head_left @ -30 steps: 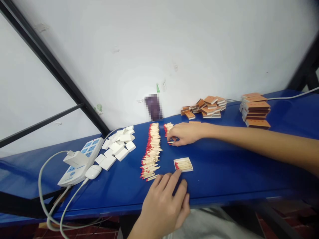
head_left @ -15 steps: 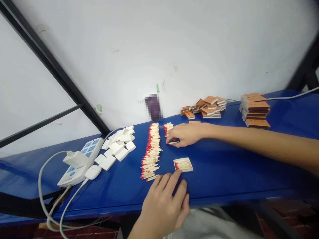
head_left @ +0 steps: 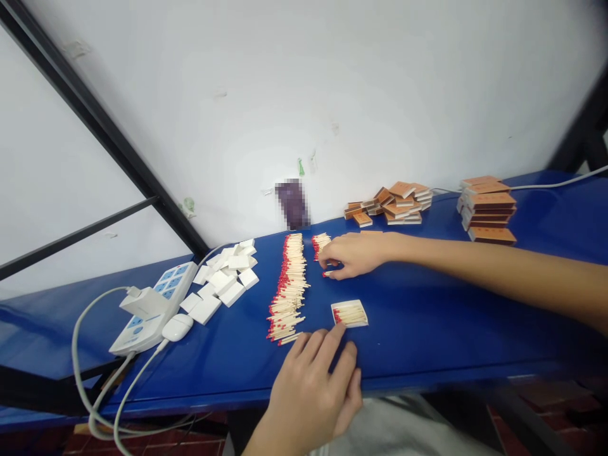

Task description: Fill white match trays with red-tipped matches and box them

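My right hand [head_left: 354, 255] reaches in from the right over the table, its index finger and thumb curled close together around a red-tipped match [head_left: 327, 275]. Just behind its fingers lies a small bunch of matches [head_left: 320, 246], partly covered by the hand. My left hand [head_left: 313, 383] rests at the front edge with fingers apart and bent. One of its fingertips touches or nearly touches the near rim of a white matchbox tray [head_left: 361, 324] holding several matches. Left of both hands runs a long row of loose matches [head_left: 291, 285], heads facing left.
White trays [head_left: 221, 278] lie heaped on the left beside a power strip [head_left: 161, 301] with cables. Orange matchbox sleeves [head_left: 399, 204] are piled at the back, with a stack of matchboxes [head_left: 489, 209] farther right. A wall [head_left: 427, 82] borders the blue table [head_left: 451, 323].
My right hand has shifted slightly to the right, and less of the match shows beside its thumb. My left hand and the tray stay where they were.
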Demonstrator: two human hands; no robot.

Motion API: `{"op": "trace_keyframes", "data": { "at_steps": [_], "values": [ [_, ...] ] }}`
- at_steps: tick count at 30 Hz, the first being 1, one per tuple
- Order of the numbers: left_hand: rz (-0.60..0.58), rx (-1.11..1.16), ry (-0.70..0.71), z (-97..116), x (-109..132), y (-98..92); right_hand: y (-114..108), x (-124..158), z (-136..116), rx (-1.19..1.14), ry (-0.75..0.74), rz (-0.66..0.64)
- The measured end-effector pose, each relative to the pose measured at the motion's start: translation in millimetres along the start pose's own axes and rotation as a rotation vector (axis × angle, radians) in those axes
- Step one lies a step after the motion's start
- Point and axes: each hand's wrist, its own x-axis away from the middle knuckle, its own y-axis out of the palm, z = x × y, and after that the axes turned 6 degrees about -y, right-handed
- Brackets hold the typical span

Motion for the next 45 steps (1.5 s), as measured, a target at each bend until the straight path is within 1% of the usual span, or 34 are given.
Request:
{"op": "trace_keyframes", "data": {
  "at_steps": [3, 12, 18, 22, 26, 28, 30, 37, 45],
  "values": [
    [-0.005, 0.002, 0.001, 0.0, 0.1, 0.5, -0.2, -0.2, -0.8, 0.016, 0.017, -0.014],
    [0.003, 0.001, -0.002, 0.8, -0.8, -1.0, 1.3, -0.9, 2.3, 0.003, 0.001, -0.015],
    [0.003, -0.001, 0.002, 0.3, 0.2, -0.7, 1.5, -0.6, 4.4, 0.02, -0.033, -0.015],
    [0.001, 0.003, 0.002, 0.1, -0.4, -0.6, 1.9, -0.9, 7.8, 0.042, -0.035, 0.037],
    [0.003, 0.004, 0.002, -0.2, -1.1, 0.2, 3.9, -2.6, 11.5, 0.135, 0.053, 0.103],
    [0.0, 0.004, 0.0, 0.0, -0.9, 0.4, 5.6, -3.5, 12.8, 0.164, 0.098, 0.11],
    [0.0, 0.005, 0.001, 0.5, -0.5, 0.1, 7.5, -4.2, 13.9, 0.165, 0.114, 0.11],
    [0.0, 0.007, -0.002, 0.4, -0.8, -1.5, 11.9, -5.2, 17.6, 0.123, 0.091, 0.161],
    [-0.005, 0.013, -0.001, 0.4, -0.6, -1.2, 14.0, -6.2, 21.2, 0.111, 0.065, 0.14]
  ]
}}
